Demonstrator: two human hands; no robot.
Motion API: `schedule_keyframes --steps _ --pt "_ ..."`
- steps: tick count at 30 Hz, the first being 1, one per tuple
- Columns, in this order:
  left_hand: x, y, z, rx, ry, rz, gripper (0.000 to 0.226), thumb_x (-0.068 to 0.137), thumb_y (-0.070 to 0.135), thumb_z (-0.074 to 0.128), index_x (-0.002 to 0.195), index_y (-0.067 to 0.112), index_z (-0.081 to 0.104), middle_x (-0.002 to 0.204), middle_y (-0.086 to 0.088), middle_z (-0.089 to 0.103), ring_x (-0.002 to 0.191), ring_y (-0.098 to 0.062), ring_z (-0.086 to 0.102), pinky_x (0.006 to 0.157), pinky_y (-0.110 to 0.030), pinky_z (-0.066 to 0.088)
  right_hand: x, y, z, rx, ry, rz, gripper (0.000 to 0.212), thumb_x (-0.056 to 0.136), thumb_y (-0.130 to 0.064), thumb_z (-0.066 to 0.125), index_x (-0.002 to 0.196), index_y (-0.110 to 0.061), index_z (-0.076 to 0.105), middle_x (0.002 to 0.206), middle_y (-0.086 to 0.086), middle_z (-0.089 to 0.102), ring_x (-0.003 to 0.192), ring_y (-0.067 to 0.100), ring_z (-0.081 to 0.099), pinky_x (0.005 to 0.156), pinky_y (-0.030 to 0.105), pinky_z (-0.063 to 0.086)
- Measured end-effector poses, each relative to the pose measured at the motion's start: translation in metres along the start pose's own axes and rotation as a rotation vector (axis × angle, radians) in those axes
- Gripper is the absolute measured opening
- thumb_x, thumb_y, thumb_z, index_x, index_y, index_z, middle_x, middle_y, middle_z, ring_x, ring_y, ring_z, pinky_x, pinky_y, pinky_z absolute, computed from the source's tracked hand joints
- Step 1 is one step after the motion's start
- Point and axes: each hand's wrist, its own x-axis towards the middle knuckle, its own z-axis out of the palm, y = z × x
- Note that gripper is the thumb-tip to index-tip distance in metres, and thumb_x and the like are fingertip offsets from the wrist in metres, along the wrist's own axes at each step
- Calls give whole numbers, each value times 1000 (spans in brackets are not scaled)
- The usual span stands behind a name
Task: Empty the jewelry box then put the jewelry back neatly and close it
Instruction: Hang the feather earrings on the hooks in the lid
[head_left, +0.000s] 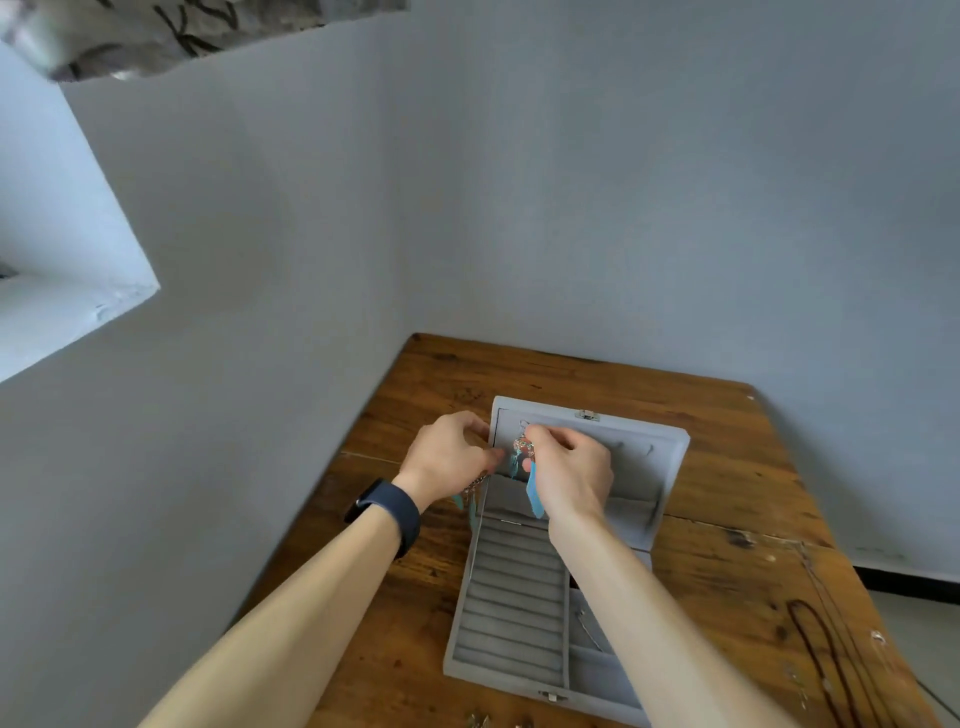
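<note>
A grey jewelry box (631, 712) lies open on the wooden table (727, 467), its lid (654, 457) standing up at the back. My right hand (569, 473) pinches a turquoise feather earring (522, 457) against the inside of the lid near its hooks. My left hand (449, 457) grips the lid's left edge, and a second feather earring (470, 501) with a chain dangles below it. The ring rolls (511, 608) in the base hold nothing. A thin silver piece (589, 631) lies in the right compartment.
A dark cord necklace (821, 660) lies on the table at the right. Small metal pieces (480, 721) sit at the bottom edge in front of the box. A grey wall stands close behind and to the left of the table.
</note>
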Motion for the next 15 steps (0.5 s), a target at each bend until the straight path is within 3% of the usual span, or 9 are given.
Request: schedule_keyframes --steps 4,9,15 --pt "-6 -2 3 30 39 16 27 85 39 73 106 30 59 89 8 67 80 -10 63 67 -28 51 -9 2 6 97 41 50 10 86 -26 70 84 -17 74 67 -6 72 56 5 67 63 28 57" --pt "-13 -1 5 30 68 39 25 88 36 72 108 29 58 91 7 65 80 -10 61 61 -24 46 -15 -1 7 149 62 98 13 86 -27 68 79 -16 72 57 -5 69 58 7 66 69 31 57" --pt "-17 -2 5 61 97 47 26 89 38 70 111 33 57 90 9 64 78 -11 60 55 -24 40 -19 2 7 168 10 160 14 90 -23 66 85 -10 71 72 4 72 51 7 61 45 20 48"
